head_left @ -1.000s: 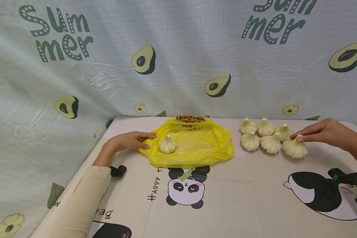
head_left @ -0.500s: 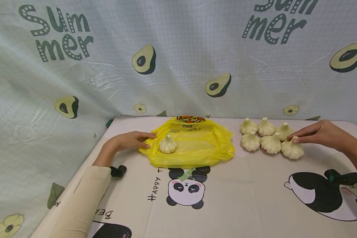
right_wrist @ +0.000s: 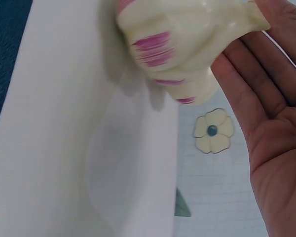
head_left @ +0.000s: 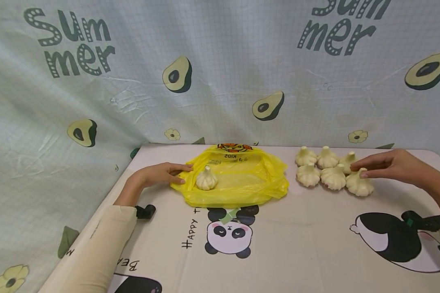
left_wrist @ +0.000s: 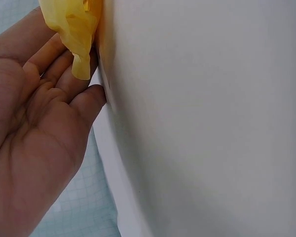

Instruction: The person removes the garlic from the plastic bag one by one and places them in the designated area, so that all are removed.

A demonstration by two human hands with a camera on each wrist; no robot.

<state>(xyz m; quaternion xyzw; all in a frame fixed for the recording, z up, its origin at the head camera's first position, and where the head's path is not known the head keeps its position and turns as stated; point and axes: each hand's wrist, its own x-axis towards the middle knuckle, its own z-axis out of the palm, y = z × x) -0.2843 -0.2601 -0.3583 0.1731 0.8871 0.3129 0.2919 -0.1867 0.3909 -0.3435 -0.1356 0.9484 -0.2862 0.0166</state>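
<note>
In the head view, my left hand (head_left: pixel 162 174) pinches the left edge of a yellow plastic bag (head_left: pixel 242 194) lying spread on the table. A fold of that bag (left_wrist: pixel 79 29) hangs by the fingers in the left wrist view. One garlic bulb (head_left: pixel 207 179) sits upright on the bag's left part. On the right, my right hand (head_left: pixel 397 166) has its fingers loosened around the stem of the front right garlic bulb (head_left: pixel 359 185), which stands on the table. The right wrist view shows the bulb's purple-streaked side (right_wrist: pixel 163 49) and its stem touching the hand.
Several other bulbs stand close together in two rows, among them a front left garlic bulb (head_left: pixel 308 176) and a front middle garlic bulb (head_left: pixel 333 178). A printed curtain (head_left: pixel 220 81) hangs right behind the table (head_left: pixel 286 252). Panda prints mark the tabletop.
My right hand has moved the front right bulb slightly left, against the group, and its fingers have since spread a little around the stem. The left hand and bag stay still.
</note>
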